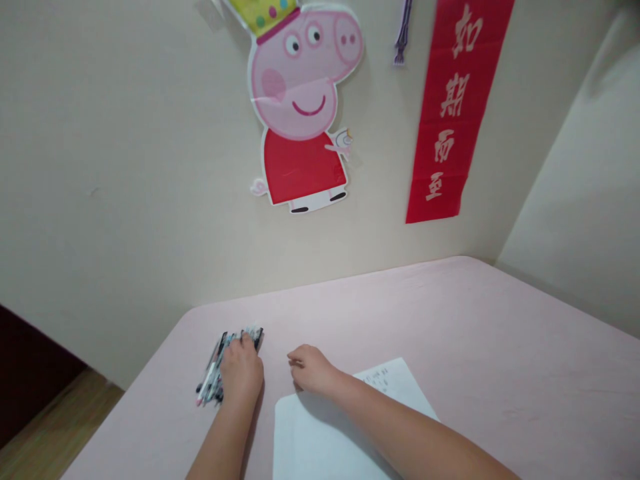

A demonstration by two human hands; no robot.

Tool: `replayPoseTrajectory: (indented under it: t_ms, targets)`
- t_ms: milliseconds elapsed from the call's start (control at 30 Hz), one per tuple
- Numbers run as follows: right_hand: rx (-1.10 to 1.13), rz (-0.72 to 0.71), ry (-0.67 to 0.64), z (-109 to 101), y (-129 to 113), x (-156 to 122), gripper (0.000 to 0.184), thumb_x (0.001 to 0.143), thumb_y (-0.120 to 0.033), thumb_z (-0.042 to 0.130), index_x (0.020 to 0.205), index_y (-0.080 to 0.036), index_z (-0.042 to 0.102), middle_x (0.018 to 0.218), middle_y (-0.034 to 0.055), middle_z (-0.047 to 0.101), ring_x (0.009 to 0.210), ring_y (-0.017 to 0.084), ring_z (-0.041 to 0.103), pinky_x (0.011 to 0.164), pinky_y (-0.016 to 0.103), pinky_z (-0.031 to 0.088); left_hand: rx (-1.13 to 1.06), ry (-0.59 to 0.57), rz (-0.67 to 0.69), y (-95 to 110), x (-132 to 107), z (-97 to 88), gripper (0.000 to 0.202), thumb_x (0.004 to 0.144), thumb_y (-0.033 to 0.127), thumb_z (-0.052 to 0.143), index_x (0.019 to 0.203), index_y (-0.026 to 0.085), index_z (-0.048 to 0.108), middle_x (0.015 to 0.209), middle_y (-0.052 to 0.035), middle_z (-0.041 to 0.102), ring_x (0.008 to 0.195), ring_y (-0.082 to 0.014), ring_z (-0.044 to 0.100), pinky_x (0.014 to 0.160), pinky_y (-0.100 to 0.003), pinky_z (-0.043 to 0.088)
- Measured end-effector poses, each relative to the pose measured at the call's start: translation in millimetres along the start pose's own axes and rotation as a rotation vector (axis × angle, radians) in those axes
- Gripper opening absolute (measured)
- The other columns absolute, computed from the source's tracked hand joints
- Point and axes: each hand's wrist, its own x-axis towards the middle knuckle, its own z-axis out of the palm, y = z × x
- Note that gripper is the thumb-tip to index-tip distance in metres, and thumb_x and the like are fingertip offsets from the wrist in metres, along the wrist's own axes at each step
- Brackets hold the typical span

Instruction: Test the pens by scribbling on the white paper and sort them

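Observation:
A bundle of pens, mostly white and black with some pink and teal parts, lies on the left of the table. My left hand rests over this pile, its fingers curled down onto the pens and hiding the middle of them. To the right, my right hand hovers at or just above the top left corner of a white sheet of paper. Its fingers are curled in, and whatever they may hold is hidden. Small handwriting shows near the paper's upper right edge; my right forearm covers part of the sheet.
The table has a pale pink cover and meets the wall at the back. On the wall hang a cartoon pig cutout, a red banner with white characters and a purple strip. Wooden floor shows at lower left.

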Motion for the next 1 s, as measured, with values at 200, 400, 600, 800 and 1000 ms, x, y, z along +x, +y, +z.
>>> replayPoseTrajectory:
  t_ms: [200, 400, 600, 800, 1000]
  targets:
    - [-0.237, -0.071, 0.052, -20, 12, -26, 0.027, 0.077, -0.011, 0.050, 0.091, -0.014, 0.073, 0.095, 0.0112, 0.069, 0.093, 0.021, 0.060, 0.081, 0.026, 0.040, 0.059, 0.097, -0.103, -10, -1, 11.3, 0.044, 0.087, 0.024, 0.041, 0.127, 0.011, 0.052, 0.132, -0.0208, 0.047, 0.122, -0.0385, 0.038, 0.097, -0.054, 0.028]
    - [-0.390, -0.036, -0.081, -50, 12, -50, 0.022, 0.075, -0.013, 0.054, 0.084, -0.017, 0.073, 0.087, 0.0103, 0.072, 0.085, 0.022, 0.063, 0.071, 0.028, 0.041, -0.016, -0.012, -0.170, -30, 6, 16.5, 0.048, 0.090, 0.029, 0.038, 0.132, 0.008, 0.046, 0.122, -0.0228, 0.053, 0.106, -0.0365, 0.051, 0.081, -0.047, 0.041]
    - [-0.445, -0.005, -0.165, -60, 8, -60, 0.020, 0.071, -0.012, 0.058, 0.082, -0.018, 0.074, 0.087, 0.0099, 0.073, 0.080, 0.022, 0.064, 0.066, 0.027, 0.040, 0.010, -0.035, -0.176, -43, 9, 14.9, 0.047, 0.090, 0.030, 0.036, 0.129, 0.007, 0.048, 0.115, -0.0217, 0.058, 0.101, -0.0347, 0.055, 0.076, -0.041, 0.042]
    - [-0.368, 0.025, -0.153, -57, 11, -62, 0.022, 0.073, -0.007, 0.054, 0.080, -0.019, 0.071, 0.087, 0.0076, 0.072, 0.078, 0.019, 0.062, 0.062, 0.025, 0.035, 0.055, 0.005, -0.127, -41, 8, 15.1, 0.050, 0.089, 0.033, 0.039, 0.130, 0.005, 0.047, 0.125, -0.0226, 0.054, 0.106, -0.0335, 0.054, 0.085, -0.041, 0.039]
    - [-0.281, 0.061, -0.107, -56, 17, -61, 0.019, 0.075, -0.008, 0.053, 0.080, -0.017, 0.069, 0.086, 0.0066, 0.071, 0.077, 0.017, 0.060, 0.063, 0.024, 0.034, 0.061, 0.005, -0.086, -40, 7, 12.4, 0.057, 0.089, 0.043, 0.039, 0.132, 0.005, 0.045, 0.124, -0.0222, 0.054, 0.107, -0.0332, 0.053, 0.089, -0.040, 0.038]
